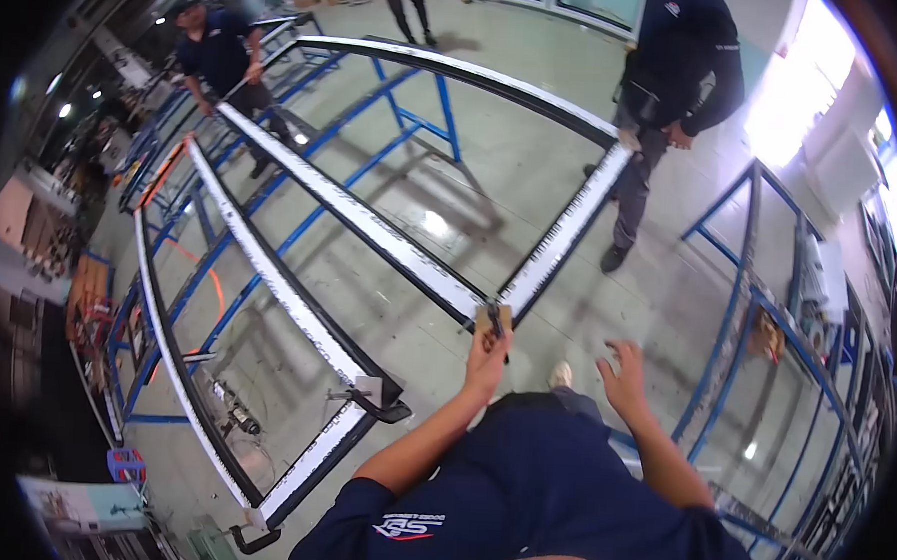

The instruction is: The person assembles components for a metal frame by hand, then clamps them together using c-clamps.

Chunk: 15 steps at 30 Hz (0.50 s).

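At the near corner of a large frame with white film-covered faces and black edges point(400, 255), my left hand point(485, 367) is closed around a dark clamp point(495, 317). A flat tan block point(484, 322) sits against that corner beside the clamp; my fingers partly hide both. My right hand point(624, 378) hangs in the air to the right of the corner, fingers apart and holding nothing. A second, similar frame point(278, 293) lies to the left, with a black C-clamp point(383, 407) and a grey plate point(367, 389) on one corner and another C-clamp point(254, 542) on its nearest corner.
Blue metal stands point(301, 229) bear the frames. One person point(667, 89) stands by the far right corner, another point(223, 60) touches the far left end. At right is a blue rack point(738, 293). A power tool point(238, 411) shows inside the left frame.
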### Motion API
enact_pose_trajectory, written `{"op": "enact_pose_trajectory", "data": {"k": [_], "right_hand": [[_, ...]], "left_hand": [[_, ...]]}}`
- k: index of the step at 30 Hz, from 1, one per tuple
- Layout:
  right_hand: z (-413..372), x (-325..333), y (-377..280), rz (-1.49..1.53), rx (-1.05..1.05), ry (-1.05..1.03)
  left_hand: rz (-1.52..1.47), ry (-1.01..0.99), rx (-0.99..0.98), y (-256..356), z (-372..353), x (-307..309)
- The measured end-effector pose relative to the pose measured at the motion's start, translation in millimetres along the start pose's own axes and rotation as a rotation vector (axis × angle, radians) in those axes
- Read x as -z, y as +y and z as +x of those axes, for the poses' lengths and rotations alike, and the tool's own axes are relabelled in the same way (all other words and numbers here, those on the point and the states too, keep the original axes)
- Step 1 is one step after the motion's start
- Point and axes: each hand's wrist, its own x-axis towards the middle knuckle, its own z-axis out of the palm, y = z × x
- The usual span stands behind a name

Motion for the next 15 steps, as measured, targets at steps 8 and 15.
{"op": "enact_pose_trajectory", "data": {"k": [8, 15], "right_hand": [[-27, -7, 1, 0.077, -0.260, -0.065], [-1, -1, 4, 0.169, -0.083, -0.075]], "left_hand": [[0.597, 0.034, -0.011, -7, -44, 48], [0.515, -0.436, 0.116, 52, -72, -6]]}}
